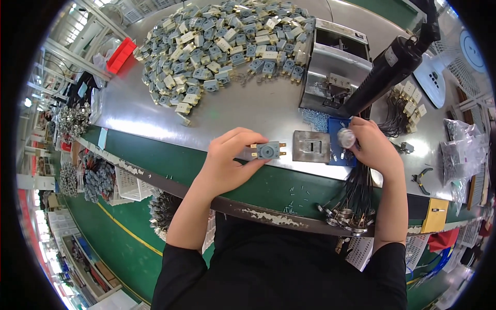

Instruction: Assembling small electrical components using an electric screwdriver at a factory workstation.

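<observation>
One seemingly unwired switch [267, 151] is pinched in the left hand [227, 157], right hand [376, 146] clasping a round object [346, 138], far pile [222, 49] remaining.

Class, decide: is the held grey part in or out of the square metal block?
Out: the left hand holds the grey part left of the metal block, with a gap between them.

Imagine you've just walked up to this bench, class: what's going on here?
A person is working at a metal bench with bare hands. The left hand holds a grey component with metal tabs between thumb and fingers. The right hand holds a round, shiny piece over a blue tray; exactly what it is can't be made out. Between the hands lies a slotted metal plate, and a large pile of similar components covers the far side.
</observation>
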`<act>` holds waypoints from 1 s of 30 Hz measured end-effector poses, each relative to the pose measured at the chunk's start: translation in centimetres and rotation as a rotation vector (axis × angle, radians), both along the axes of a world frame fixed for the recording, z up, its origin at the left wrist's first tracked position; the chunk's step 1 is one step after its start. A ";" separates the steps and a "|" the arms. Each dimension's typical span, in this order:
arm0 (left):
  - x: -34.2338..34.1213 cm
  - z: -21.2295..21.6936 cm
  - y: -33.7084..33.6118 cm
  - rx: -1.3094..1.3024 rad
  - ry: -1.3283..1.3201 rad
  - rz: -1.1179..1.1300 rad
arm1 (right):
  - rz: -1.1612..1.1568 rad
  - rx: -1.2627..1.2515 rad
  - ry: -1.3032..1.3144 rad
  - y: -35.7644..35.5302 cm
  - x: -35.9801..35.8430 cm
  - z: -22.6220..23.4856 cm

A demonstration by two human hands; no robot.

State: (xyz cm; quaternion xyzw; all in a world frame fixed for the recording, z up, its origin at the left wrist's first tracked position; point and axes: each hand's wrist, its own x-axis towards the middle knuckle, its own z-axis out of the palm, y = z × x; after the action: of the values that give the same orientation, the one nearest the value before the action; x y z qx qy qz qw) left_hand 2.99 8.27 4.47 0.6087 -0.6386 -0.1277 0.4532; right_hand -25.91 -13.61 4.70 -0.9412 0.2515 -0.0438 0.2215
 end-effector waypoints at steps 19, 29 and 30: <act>-5.3 -1.6 -6.0 0.100 -0.073 0.021 | 0.040 0.163 -0.086 -0.1 -0.3 0.8; -5.0 -0.2 -7.2 0.200 0.004 -0.214 | 0.006 0.092 -0.428 0.3 -0.6 3.4; -4.4 0.1 -6.9 0.339 0.130 -0.240 | 0.014 0.096 -0.436 0.0 -0.8 3.4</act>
State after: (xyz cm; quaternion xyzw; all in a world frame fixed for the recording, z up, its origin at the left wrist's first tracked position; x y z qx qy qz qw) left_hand -1.46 1.39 4.62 0.5863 -0.6452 -0.3254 0.3663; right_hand -26.72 -13.61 8.10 -0.8994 0.1930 -0.2329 0.3155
